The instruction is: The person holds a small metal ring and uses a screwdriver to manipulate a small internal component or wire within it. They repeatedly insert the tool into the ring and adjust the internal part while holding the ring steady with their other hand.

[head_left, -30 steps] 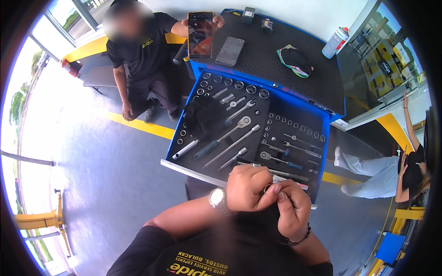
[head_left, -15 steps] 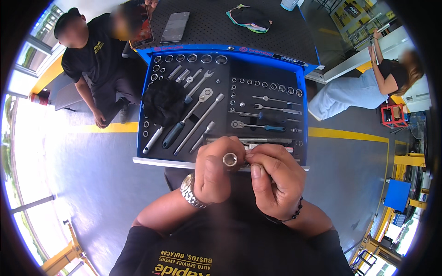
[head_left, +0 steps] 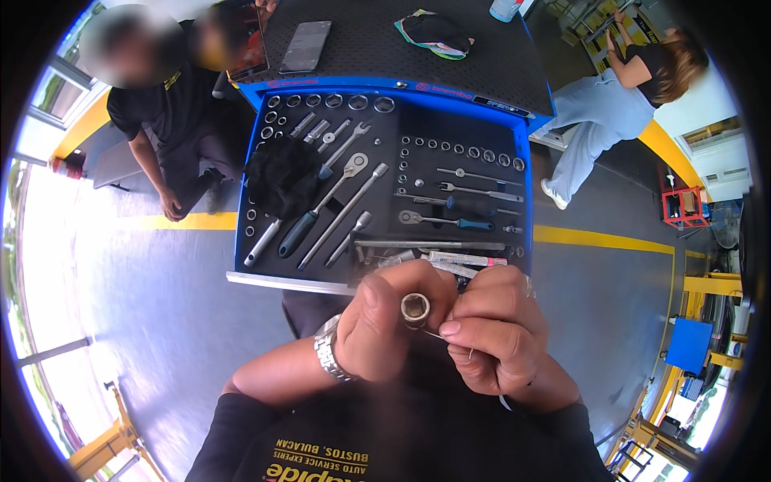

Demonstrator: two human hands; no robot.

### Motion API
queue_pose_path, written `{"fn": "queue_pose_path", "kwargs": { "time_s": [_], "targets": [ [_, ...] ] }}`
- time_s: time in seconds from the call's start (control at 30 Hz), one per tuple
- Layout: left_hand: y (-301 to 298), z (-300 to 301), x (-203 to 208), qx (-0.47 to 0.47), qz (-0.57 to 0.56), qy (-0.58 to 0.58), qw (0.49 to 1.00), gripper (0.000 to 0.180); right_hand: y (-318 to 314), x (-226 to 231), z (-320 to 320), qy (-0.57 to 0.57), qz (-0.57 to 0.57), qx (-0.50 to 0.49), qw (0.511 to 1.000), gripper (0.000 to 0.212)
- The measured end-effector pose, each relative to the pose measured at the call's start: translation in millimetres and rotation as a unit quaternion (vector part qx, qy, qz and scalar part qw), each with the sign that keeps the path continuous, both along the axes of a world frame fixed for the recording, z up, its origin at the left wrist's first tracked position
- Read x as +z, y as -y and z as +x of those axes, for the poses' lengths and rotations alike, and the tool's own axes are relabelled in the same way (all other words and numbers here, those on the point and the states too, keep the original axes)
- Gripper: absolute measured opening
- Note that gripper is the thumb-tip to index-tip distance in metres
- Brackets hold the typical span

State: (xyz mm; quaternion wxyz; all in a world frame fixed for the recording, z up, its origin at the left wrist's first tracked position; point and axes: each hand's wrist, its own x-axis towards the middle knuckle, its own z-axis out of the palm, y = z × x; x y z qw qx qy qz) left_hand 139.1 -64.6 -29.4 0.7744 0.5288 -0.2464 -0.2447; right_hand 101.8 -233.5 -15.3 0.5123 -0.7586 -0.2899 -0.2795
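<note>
Just past the drawer's front edge, my left hand (head_left: 384,325) is closed around a chrome socket (head_left: 415,308), its open end facing up at me. Close against it, my right hand (head_left: 502,333) pinches a thin metal wire-like piece (head_left: 434,332) between thumb and fingers. One end of that piece reaches the socket's side; its exact kind is too small to make out. Beyond my hands lies the open tool drawer (head_left: 273,281), with a long bar (head_left: 434,244) and a white and red marker-like tube (head_left: 468,259) nearest to my fingers.
Dark foam in the drawer holds ratchets (head_left: 299,234), extension bars and rows of sockets (head_left: 335,101). A black fuzzy bundle (head_left: 281,178) covers part of it. On the cabinet top lie a phone (head_left: 305,46) and a black cloth item (head_left: 438,36). One person sits left; another stands right.
Both hands have come nearer to me with the socket, uncovering the marker-like tube. The thin piece in my right fingers now shows. The person at right has moved toward the cabinet.
</note>
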Motion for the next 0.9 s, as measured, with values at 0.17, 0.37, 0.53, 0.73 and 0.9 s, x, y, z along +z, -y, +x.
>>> {"fn": "queue_pose_path", "kwargs": {
  "time_s": [0.17,0.37,0.53,0.73,0.9],
  "targets": [
    [-2,4,3,-0.092,0.033,-0.022,0.995,0.092,4,10,-8,-0.066,0.001,0.021,0.998,0.014],
    [0,5,4,-0.123,-0.036,0.032,0.991,0.101,6,18,-13,-0.09,0.036,0.043,0.994,0.012],
    [3,2,0,-0.14,-0.056,0.067,0.986,0.107,4,23,-18,-0.077,0.028,0.021,0.996,0.011],
    [4,0,1,-0.144,-0.068,0.069,0.985,0.106,3,25,-23,-0.082,0.038,0.017,0.996,0.012],
    [1,4,11,-0.165,-0.016,0.064,0.984,0.103,3,26,-24,-0.079,0.014,0.008,0.997,0.012]
  ]
}}
